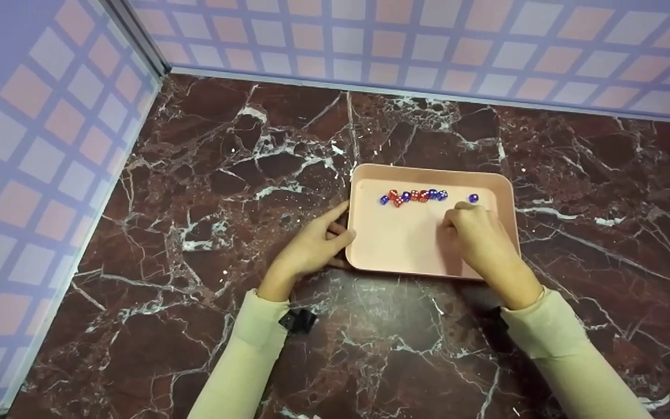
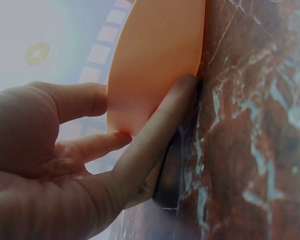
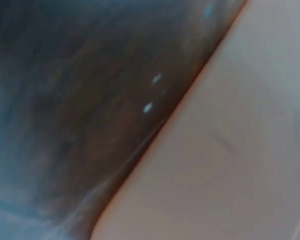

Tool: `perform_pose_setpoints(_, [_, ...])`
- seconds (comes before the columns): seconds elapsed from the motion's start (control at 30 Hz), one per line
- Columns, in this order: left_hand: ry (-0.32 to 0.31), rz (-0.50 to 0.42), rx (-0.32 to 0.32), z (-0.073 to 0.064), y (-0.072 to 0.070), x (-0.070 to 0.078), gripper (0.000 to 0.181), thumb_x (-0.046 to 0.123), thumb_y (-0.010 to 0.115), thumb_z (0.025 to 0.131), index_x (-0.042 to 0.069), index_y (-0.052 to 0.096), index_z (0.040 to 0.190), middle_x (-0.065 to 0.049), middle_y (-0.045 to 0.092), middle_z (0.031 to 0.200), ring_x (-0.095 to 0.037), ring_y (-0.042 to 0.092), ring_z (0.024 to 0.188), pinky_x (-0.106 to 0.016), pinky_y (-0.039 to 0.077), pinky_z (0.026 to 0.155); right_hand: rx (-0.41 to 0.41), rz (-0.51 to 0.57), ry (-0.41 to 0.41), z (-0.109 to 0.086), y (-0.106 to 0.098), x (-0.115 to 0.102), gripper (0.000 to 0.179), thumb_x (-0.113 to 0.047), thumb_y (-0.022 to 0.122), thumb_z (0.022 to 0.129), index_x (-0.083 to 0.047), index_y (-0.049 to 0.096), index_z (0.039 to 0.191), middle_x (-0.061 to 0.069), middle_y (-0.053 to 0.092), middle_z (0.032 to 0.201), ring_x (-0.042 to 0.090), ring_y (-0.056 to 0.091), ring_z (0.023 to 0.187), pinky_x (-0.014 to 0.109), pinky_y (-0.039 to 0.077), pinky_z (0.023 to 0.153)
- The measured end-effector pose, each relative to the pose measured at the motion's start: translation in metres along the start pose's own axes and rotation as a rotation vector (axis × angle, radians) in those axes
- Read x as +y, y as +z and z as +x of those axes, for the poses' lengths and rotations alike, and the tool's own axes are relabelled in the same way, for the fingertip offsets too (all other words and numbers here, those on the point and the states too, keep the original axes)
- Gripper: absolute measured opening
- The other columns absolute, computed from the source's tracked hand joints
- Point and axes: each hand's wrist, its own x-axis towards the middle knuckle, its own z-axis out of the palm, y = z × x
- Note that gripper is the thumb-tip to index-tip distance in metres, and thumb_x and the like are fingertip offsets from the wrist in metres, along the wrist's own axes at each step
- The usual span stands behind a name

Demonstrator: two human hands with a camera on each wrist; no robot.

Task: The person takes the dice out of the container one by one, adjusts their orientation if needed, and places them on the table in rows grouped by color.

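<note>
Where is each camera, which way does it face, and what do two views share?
Head: on the head, facing forward and down at tray and dice; left hand, right hand, sleeves show.
Left wrist: on that wrist, facing the tray's outer wall; left hand shows.
Right wrist: on that wrist, facing tray and tabletop; no hand plainly shows.
Shared, head and left wrist: left hand touching tray.

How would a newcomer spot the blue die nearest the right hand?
On the dark marbled table sits a pink tray, with a loose row of red and blue dice near its far side. Look past that row's right end, just beyond the right hand. The blue die there lies alone, a clear gap between it and the other dice.
</note>
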Motion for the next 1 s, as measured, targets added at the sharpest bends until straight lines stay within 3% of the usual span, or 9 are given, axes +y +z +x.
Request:
perform_pose_setpoints(0.2, [0.039,-0.018,-0.008,-0.004,0.003,-0.003,0.075,0.004,0.064,0.103,0.005,0.026,0.168,-0.025,0.054,0.127,-0.026,0.065,0.099,-0.038,0.071,0.078,0.003,0.043,0.024,-0.008,0.001,0.0,0.016,0.015,0.066,0.087,0.005,0.078,0.089,0.02,0.064,0.084,0.042,0.065,0.074,0.056,0.062,0.066])
perform_pose_setpoints(0.3, [0.073,-0.006,0.022,-0.007,0.008,-0.007,0.078,0.0,0.068,0.097,0.003,0.03,0.166,-0.025,0.055,0.13,-0.028,0.063,0.108,-0.037,0.07,0.082,0.028,0.045,0.028,-0.01,0.003,0.001,0.015,0.014,0.066,0.089,0.005,0.078,0.091,0.021,0.064,0.092,0.043,0.067,0.079,0.056,0.063,0.07])
perform_pose_setpoints(0.4, [0.093,-0.073,0.055,-0.01,0.011,-0.012,0.075,-0.003,0.068,0.095,0.002,0.037,0.163,-0.026,0.055,0.132,-0.03,0.061,0.113,-0.039,0.07,0.084,0.05,0.039,0.023,-0.011,0.004,0.002,0.016,0.014,0.067,0.089,0.004,0.079,0.092,0.02,0.062,0.094,0.043,0.066,0.078,0.057,0.063,0.069])
perform_pose_setpoints(0.53, [0.084,-0.242,0.067,-0.011,0.013,-0.02,0.067,-0.007,0.066,0.097,0.002,0.043,0.16,-0.026,0.054,0.134,-0.031,0.061,0.115,-0.044,0.07,0.085,0.062,0.064,0.02,-0.014,0.005,0.0,0.015,0.012,0.068,0.089,0.003,0.079,0.095,0.017,0.061,0.093,0.041,0.066,0.076,0.055,0.064,0.068])
perform_pose_setpoints(0.63, [0.072,-0.313,0.056,-0.012,0.014,-0.022,0.064,-0.006,0.065,0.1,0.002,0.044,0.159,-0.027,0.054,0.137,-0.031,0.061,0.117,-0.044,0.069,0.088,0.075,0.067,0.021,-0.016,0.004,-0.002,0.013,0.005,0.07,0.093,0.002,0.08,0.102,0.016,0.065,0.096,0.041,0.068,0.077,0.056,0.064,0.067])
perform_pose_setpoints(0.8, [0.054,-0.347,0.057,-0.016,0.013,-0.021,0.062,-0.004,0.064,0.102,0.001,0.043,0.16,-0.028,0.053,0.14,-0.034,0.061,0.122,-0.045,0.068,0.094,0.076,0.041,-0.008,-0.02,0.002,-0.005,0.018,-0.001,0.075,0.092,-0.004,0.079,0.11,0.011,0.07,0.104,0.037,0.071,0.083,0.056,0.062,0.064])
perform_pose_setpoints(1.0, [0.063,-0.347,0.076,-0.017,0.014,-0.018,0.059,-0.004,0.062,0.103,-0.001,0.043,0.159,-0.029,0.051,0.139,-0.035,0.06,0.123,-0.045,0.067,0.094,0.108,0.067,-0.06,-0.022,-0.003,-0.01,0.03,0.001,0.075,0.09,-0.005,0.076,0.119,0.009,0.07,0.101,0.029,0.073,0.085,0.049,0.062,0.062])
